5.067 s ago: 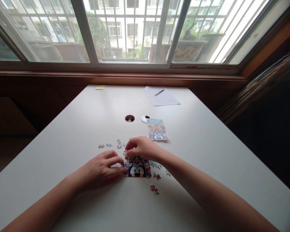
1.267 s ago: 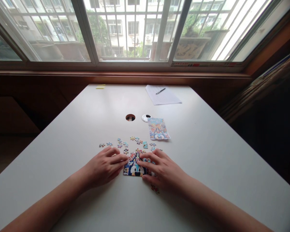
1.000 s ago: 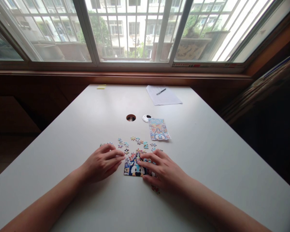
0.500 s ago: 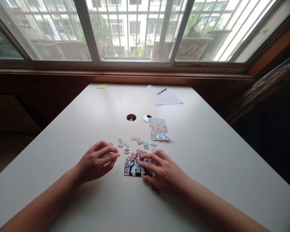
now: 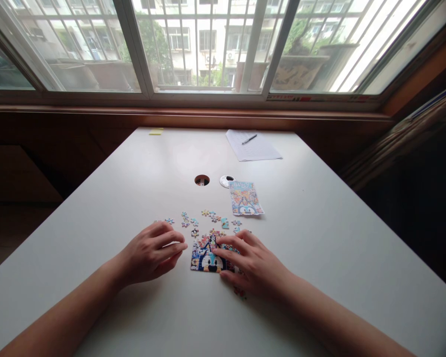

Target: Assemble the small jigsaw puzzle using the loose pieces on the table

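Observation:
A partly joined jigsaw puzzle (image 5: 208, 258) with a blue cartoon dog face lies flat on the white table (image 5: 163, 317). My right hand (image 5: 245, 260) rests over its right part, with the fingers apart and touching the surface. Just left of the puzzle, my left hand (image 5: 154, 250) hovers with its fingers bent and tips pressed together; whatever they may hold is hidden. Loose jigsaw pieces (image 5: 185, 223) are scattered behind the puzzle, and a single dark piece (image 5: 195, 232) sits close to its upper left edge. More pieces (image 5: 240, 293) show beneath my right hand.
A picture sheet (image 5: 245, 198) with the same dog design lies behind the pieces. Beyond it are a round hole (image 5: 202, 180), a metal cover (image 5: 226, 181), papers (image 5: 256, 151) with a pen (image 5: 249, 140), and a yellow note (image 5: 156, 132). A barred window stands behind the table.
My left hand has shifted slightly right and down toward the puzzle, and its fingers have drawn closer together. My right hand stays in place on the puzzle.

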